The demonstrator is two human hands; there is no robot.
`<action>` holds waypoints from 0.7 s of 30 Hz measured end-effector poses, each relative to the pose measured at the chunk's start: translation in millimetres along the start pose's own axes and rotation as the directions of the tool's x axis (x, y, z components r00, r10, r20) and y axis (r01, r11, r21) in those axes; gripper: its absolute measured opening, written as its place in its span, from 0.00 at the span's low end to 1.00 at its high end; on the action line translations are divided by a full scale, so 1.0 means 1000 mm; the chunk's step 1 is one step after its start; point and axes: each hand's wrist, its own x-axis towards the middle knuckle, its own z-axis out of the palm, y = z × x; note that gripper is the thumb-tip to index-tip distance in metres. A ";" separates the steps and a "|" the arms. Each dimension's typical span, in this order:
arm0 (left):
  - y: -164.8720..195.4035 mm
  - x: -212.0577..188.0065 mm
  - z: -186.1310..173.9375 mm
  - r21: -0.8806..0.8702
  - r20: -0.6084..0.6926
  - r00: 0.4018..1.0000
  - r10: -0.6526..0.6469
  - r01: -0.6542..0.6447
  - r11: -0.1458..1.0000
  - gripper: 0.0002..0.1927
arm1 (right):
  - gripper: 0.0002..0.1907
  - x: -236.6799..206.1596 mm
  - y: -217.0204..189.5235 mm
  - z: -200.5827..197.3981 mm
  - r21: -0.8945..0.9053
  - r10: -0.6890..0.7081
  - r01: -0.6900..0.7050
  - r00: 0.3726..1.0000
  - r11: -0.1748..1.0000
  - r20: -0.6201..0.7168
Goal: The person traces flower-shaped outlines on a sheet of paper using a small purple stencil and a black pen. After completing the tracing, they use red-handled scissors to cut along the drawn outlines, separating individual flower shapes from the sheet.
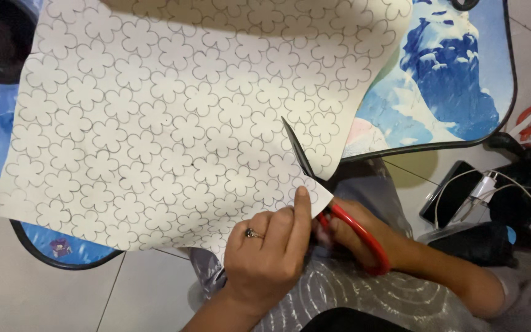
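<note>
Fingers (278, 230) of left hand (265, 252) pinning patterned sheet (155, 123), right hand (348, 237) apparently gripping red-handled scissors (339, 209)

A matt cream paper sheet (155, 123) printed with flower outlines is seen; the red plastic-handled scissors (339, 215) show dark metal blades; the glossy blue printed counter (456, 74) looks smooth.

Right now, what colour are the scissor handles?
Red, seen in the head view: the scissor handles in the right hand.
</note>
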 end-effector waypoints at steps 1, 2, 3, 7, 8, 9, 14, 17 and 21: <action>0.000 0.000 0.000 0.006 -0.007 1.000 0.005 -0.005 1.000 0.17 | 0.21 0.001 -0.001 -0.001 -0.039 -0.014 0.014 1.000 0.999 -0.007; 0.000 0.000 0.000 0.013 -0.014 1.000 0.011 -0.010 1.000 0.17 | 0.21 0.001 -0.001 -0.001 -0.079 -0.029 0.028 0.999 0.996 -0.014; 0.000 0.000 -0.001 0.020 -0.022 1.000 0.017 -0.016 1.000 0.16 | 0.21 0.002 -0.001 -0.002 -0.119 -0.044 0.041 0.999 0.992 -0.021; 0.000 0.000 -0.001 -0.006 -0.022 1.000 0.002 -0.003 1.000 0.17 | 0.24 0.002 0.002 0.000 -0.023 0.012 -0.012 1.000 1.000 -0.008; 0.000 0.000 -0.001 -0.007 -0.024 1.000 0.001 -0.001 1.000 0.17 | 0.24 0.002 0.003 0.001 -0.002 0.023 -0.023 1.000 1.000 -0.006; -0.001 0.000 -0.001 -0.007 -0.026 1.000 0.000 0.000 1.000 0.17 | 0.25 0.001 0.004 0.001 0.021 0.033 -0.033 0.999 0.999 -0.004; -0.001 0.000 -0.002 -0.017 -0.022 1.000 -0.013 0.013 1.000 0.16 | 0.29 0.002 0.004 0.003 0.132 0.048 -0.049 0.999 0.990 0.012; -0.001 0.001 -0.003 -0.025 -0.025 0.999 -0.021 0.021 0.999 0.16 | 0.30 0.002 0.001 0.003 0.228 0.082 -0.086 0.996 0.970 0.028; -0.001 0.001 -0.004 -0.014 -0.027 0.999 -0.024 0.024 1.000 0.17 | 0.31 0.003 -0.005 0.000 0.314 0.122 -0.135 0.991 0.940 0.059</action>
